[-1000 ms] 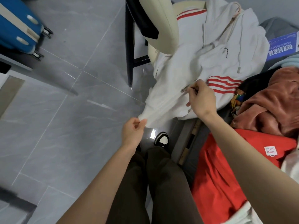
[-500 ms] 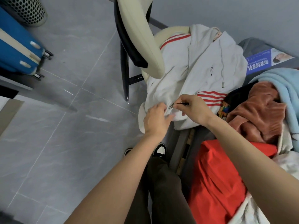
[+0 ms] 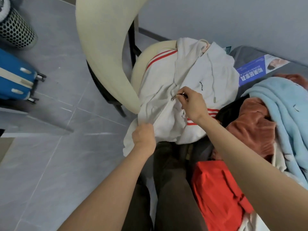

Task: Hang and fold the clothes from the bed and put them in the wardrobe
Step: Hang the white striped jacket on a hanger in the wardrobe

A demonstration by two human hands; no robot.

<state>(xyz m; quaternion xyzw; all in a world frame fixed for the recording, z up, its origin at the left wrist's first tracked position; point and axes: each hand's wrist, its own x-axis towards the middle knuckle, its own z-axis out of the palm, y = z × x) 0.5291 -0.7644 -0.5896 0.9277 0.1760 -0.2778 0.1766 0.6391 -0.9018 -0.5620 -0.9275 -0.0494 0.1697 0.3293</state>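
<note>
fingers [image 3: 184,97] of the right hand [image 3: 194,106] pinched the zip pull [image 3: 173,98] of the white hoodie [image 3: 188,75]; the left hand [image 3: 144,139] gripped its hem [image 3: 129,145]. the zip ran away from both, toward the hood.

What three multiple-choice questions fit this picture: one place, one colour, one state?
1. Where does the white hoodie lie? A on the chair seat; B on the floor; C in a drawer.
2. What colour are its stripes? A blue; B red; C green.
3. What is the right grip doing? A hanging idle; B pinching the zipper pull; C lying flat.
Answers: 1 A, it drapes over the cream seat. 2 B, red bands cross it. 3 B, thumb and finger pinch the pull.
</note>
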